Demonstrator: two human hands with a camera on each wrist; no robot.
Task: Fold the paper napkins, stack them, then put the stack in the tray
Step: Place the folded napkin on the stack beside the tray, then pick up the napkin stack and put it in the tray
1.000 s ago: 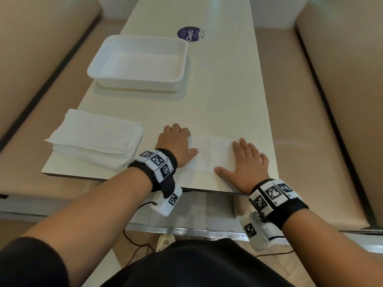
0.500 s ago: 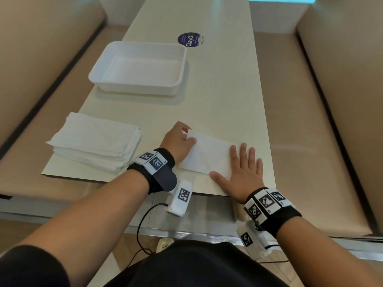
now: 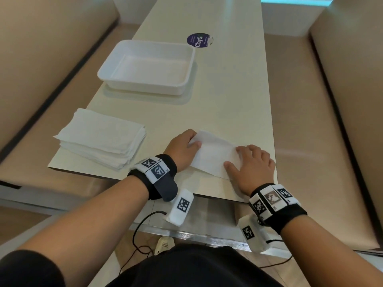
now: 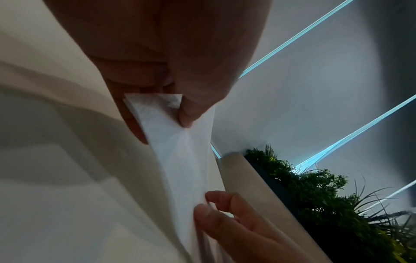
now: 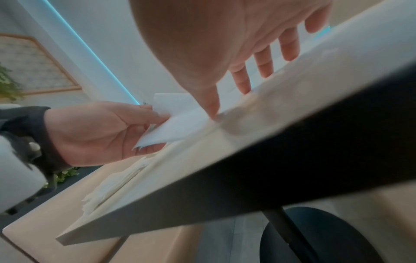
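A single white napkin (image 3: 213, 155) lies near the table's front edge, its left end raised off the surface. My left hand (image 3: 192, 141) pinches that raised end between thumb and fingers; the left wrist view shows the pinch (image 4: 178, 113) on the napkin (image 4: 184, 151). My right hand (image 3: 246, 160) presses the napkin's right end down with thumb and fingertips; its fingers (image 5: 241, 83) stay fairly straight on the paper (image 5: 178, 124). A stack of napkins (image 3: 99, 139) sits to the left. The white tray (image 3: 143, 88) stands empty further back.
The cream table (image 3: 228, 100) is narrow, with padded beige benches on the left (image 3: 41, 59) and right (image 3: 342, 100). A round purple sticker (image 3: 200, 40) sits behind the tray. The napkin stack overhangs the table's left front corner.
Both hands lay flat on the napkin; my left hand has since pinched its left end and lifted it toward the right. My right hand has shifted onto the right end.
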